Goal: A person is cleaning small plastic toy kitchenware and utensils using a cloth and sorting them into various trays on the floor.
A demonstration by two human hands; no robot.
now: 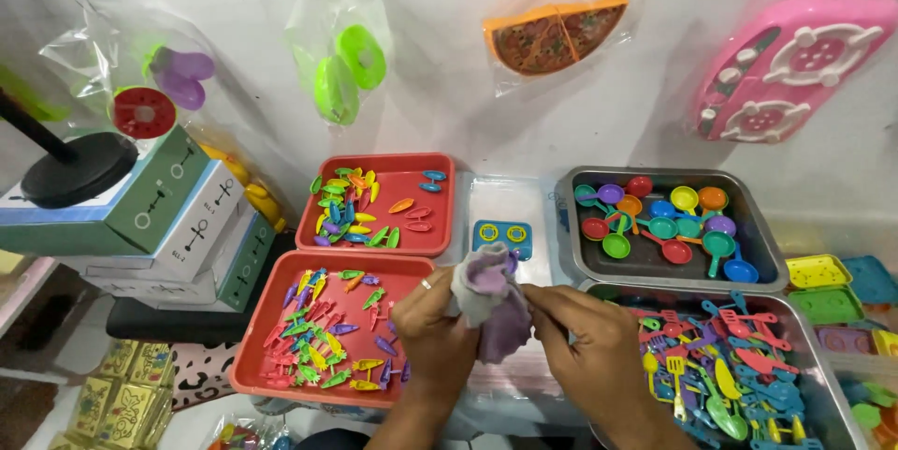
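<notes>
Both of my hands hold a clear plastic bag [486, 296] with purple toy pieces inside, low in the middle of the view. My left hand [432, 330], a ring on one finger, grips the bag from the left. My right hand [599, 347] pinches its right side. Just behind the bag lies a small blue and yellow toy stove piece [502, 235] on a clear lid.
Two red trays [412, 242] [245, 370] at left hold several small coloured toy pieces. Metal trays at right hold toy pans [664, 221] and toy utensils [739, 375]. Stacked boxes [178, 225] stand far left. Bagged toys hang on the wall, including a pink toy stove [795, 66].
</notes>
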